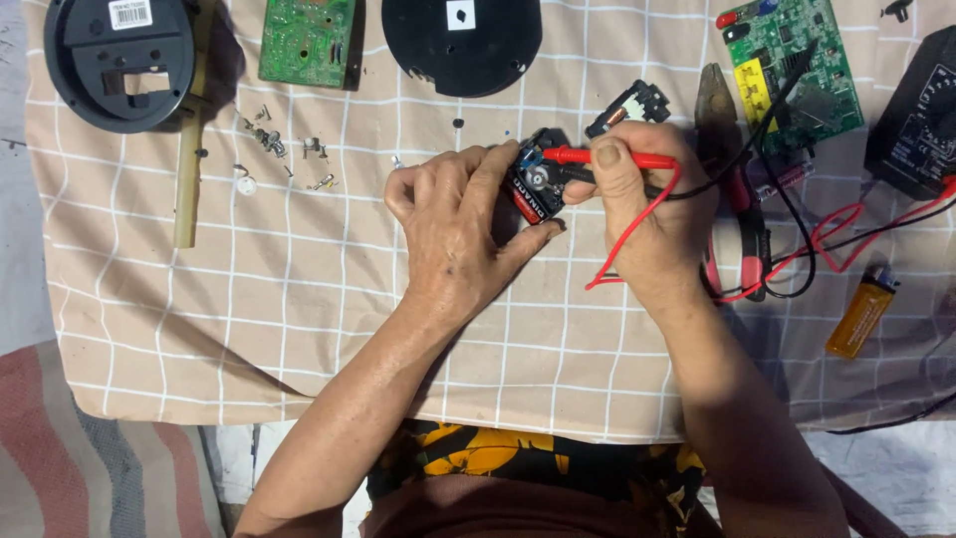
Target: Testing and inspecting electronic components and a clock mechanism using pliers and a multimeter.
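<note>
Covering table: beige grid-checked cloth [299, 329], striped mat [60, 448] at left corner.

Even, soft daylight, moderately bright; no hard glare. Shadows short and diffuse: a faint one under the left hand [453, 234] on the checked cloth [299, 299], a darker one beside the round black housing [119, 60] at top left. Focus sharp across the counter centre. Slight wide-angle stretch toward the corners. Forearms and patterned clothing [518, 453] at bottom edge slightly soft
</note>
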